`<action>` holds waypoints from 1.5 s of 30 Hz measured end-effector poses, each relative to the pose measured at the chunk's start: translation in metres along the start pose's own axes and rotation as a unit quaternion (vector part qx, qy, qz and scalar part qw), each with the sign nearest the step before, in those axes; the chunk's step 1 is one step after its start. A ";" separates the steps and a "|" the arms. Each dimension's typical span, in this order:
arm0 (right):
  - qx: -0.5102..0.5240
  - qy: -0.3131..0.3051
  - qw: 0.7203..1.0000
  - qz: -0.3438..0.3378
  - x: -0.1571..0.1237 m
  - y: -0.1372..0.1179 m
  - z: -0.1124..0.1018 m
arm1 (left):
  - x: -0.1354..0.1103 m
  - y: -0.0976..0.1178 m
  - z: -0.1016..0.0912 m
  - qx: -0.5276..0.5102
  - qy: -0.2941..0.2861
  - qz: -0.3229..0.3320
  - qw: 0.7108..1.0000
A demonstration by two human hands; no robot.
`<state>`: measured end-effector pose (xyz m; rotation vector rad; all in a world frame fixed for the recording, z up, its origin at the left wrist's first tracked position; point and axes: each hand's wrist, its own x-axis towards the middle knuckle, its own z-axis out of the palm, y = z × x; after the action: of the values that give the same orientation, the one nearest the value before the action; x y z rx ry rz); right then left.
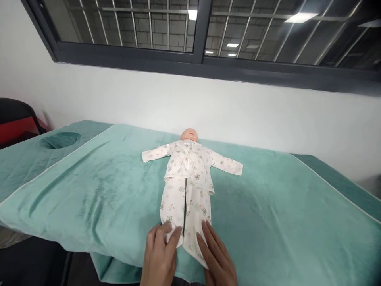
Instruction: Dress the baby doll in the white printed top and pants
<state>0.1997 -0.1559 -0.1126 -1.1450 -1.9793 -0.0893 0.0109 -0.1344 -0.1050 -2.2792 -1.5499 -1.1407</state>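
Note:
A baby doll [189, 134] lies on its back, its head toward the wall. It wears a white printed baby jacket [187, 161] with both sleeves spread out sideways. White printed baby trousers [195, 202] cover its legs, which point toward me. My left hand [161, 248] pinches the lower end of the trouser leg on the left, fingers bent. My right hand [216, 252] rests along the outer edge of the other trouser leg, its fingers stretched out and touching the cloth. The doll's hands and feet do not show.
A green plush cover [119, 190] is spread over a massage bed, wrinkled at the left. The bed's face hole [61, 140] is at the far left, near a black and red chair [18, 123]. Behind stand a white wall [133, 99] and a barred window [166, 31].

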 end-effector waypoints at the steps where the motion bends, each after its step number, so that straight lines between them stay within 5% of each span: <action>1: 0.004 0.011 1.000 0.003 -0.004 0.001 0.000 | 0.000 0.000 0.000 0.002 -0.001 0.002 1.000; 7: -0.012 0.024 1.000 0.007 -0.013 0.002 0.002 | 0.003 0.004 0.001 -0.015 0.012 -0.003 1.000; 12: 0.005 -0.007 1.000 -0.025 -0.026 0.003 -0.011 | -0.014 -0.006 -0.016 -0.160 0.047 -0.048 0.985; 16: 0.090 0.003 0.979 0.181 -0.009 0.017 -0.031 | 0.006 -0.034 -0.025 -0.220 0.038 -0.168 0.960; 20: 0.199 0.074 0.888 0.408 0.071 0.055 -0.027 | 0.083 -0.055 -0.011 -0.362 -0.020 -0.401 0.841; 23: 0.344 0.111 0.799 0.481 0.137 0.084 -0.006 | 0.139 -0.057 0.003 -0.480 -0.072 -0.450 0.750; 26: 0.398 0.102 0.771 0.487 0.173 0.097 0.016 | 0.168 -0.050 0.010 -0.562 -0.140 -0.434 0.690; 30: 0.465 0.092 0.739 0.480 0.177 0.086 0.029 | 0.174 -0.041 0.016 -0.634 -0.187 -0.398 0.636; 36: 0.563 0.066 0.708 0.421 0.167 0.065 0.015 | 0.168 -0.032 0.015 -0.661 -0.161 -0.383 0.625; 45: 0.557 0.060 0.708 0.430 0.136 0.041 -0.006 | 0.140 -0.008 -0.013 -0.647 -0.180 -0.428 0.604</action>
<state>0.2012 -0.0411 -0.0284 -0.9895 -0.8232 1.3041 0.0217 -0.0360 -0.0051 -2.3626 -2.6812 -3.0485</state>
